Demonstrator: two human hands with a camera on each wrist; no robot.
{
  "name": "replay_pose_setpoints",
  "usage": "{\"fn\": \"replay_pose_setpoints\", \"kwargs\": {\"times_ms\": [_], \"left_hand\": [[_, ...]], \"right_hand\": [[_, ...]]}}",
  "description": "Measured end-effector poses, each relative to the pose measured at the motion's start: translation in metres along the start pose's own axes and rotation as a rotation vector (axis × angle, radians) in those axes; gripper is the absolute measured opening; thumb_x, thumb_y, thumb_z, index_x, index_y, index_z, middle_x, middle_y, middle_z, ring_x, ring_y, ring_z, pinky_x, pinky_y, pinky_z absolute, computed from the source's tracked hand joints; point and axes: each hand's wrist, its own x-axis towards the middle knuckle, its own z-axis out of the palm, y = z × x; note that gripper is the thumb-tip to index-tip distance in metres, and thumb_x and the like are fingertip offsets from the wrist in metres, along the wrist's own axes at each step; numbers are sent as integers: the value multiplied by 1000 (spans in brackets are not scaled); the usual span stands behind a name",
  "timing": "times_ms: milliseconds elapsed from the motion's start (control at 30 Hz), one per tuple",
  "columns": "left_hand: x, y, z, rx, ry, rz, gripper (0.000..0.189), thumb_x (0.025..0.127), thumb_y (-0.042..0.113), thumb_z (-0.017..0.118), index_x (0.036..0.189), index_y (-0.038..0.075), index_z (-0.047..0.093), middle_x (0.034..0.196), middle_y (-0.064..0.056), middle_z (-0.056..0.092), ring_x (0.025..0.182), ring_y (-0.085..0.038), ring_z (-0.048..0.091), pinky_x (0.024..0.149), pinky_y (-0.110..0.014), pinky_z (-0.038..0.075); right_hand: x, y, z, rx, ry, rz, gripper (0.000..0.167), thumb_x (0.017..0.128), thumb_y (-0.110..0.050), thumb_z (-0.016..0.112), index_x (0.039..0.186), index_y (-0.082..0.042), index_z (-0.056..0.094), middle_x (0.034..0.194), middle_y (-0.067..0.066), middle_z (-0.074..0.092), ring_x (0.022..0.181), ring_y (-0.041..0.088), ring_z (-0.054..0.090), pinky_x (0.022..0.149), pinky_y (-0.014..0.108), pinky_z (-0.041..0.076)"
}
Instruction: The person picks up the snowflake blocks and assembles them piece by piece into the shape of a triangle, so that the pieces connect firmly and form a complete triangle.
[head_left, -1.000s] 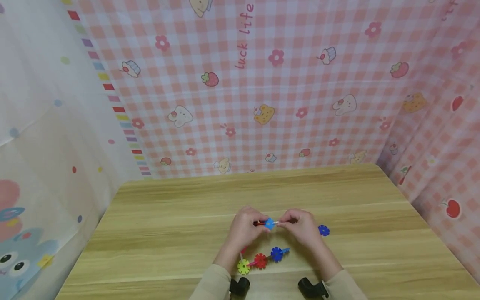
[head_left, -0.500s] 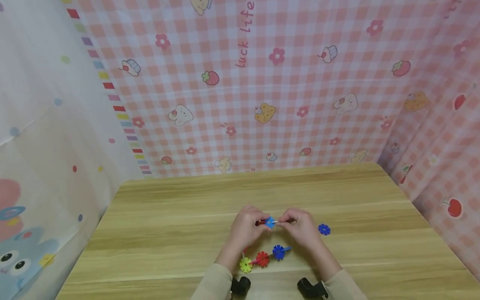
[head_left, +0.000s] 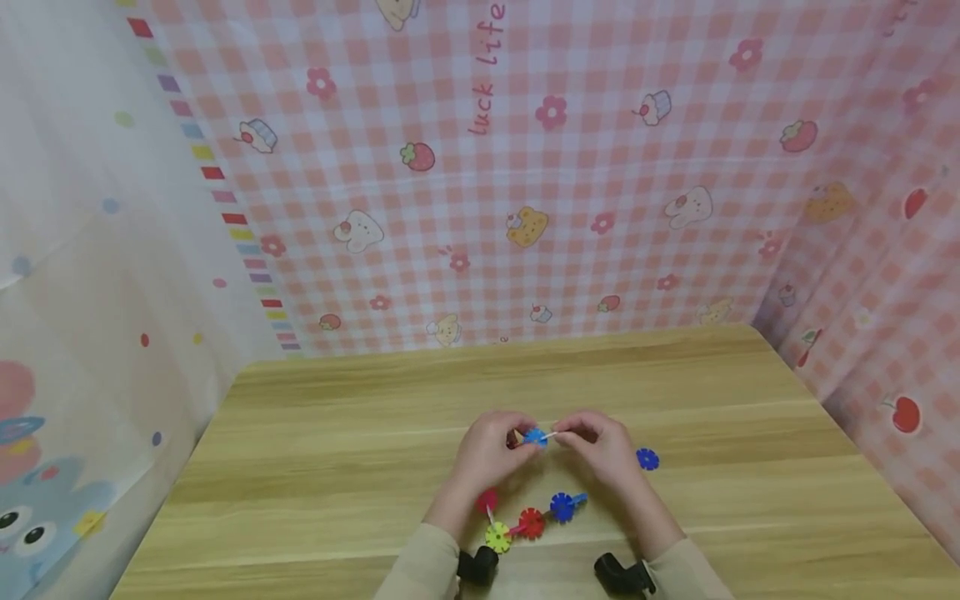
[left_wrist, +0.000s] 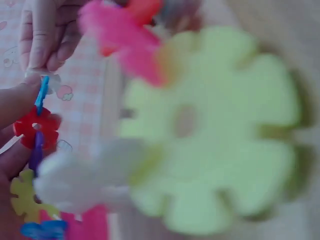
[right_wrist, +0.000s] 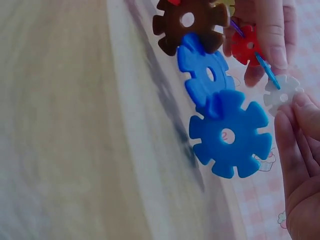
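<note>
Notched plastic snowflake discs are slotted edge to edge in a chain. My left hand [head_left: 491, 450] grips the chain near a red disc [right_wrist: 246, 45], which is joined to a light blue disc [head_left: 535, 437]. My right hand [head_left: 600, 446] pinches a white disc [right_wrist: 282, 95] between thumb and fingers. The white disc meets the light blue one at its edge; how deep the slot sits is unclear. More of the chain hangs below the hands: a pink disc [head_left: 487, 500], a yellow-green disc [head_left: 498, 537], a red disc [head_left: 531, 523] and a dark blue disc [head_left: 562, 507].
A loose dark blue disc [head_left: 648, 459] lies on the wooden table [head_left: 360, 467], right of the right hand. Black wrist mounts [head_left: 626, 575] show near the sleeves. A pink checked cloth [head_left: 480, 183] stands behind the table.
The light blue disc has turned to show more of its face, and the white disc is tilted more. The hanging chain has shifted slightly right, with its pink disc more visible.
</note>
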Motion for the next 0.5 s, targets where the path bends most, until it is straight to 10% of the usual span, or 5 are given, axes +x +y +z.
{"fn": "replay_pose_setpoints", "kwargs": {"times_ms": [500], "left_hand": [[2,-4,-8,-124,-69,-104,12,85,15,78,97,14,76,86,9,67,65,-6,50,58,-23,45]], "right_hand": [[-3,14,-57,-177,6,42,14,88,-6,74,101,-1,72,98,12,71,81,10,61,74,23,51]]}}
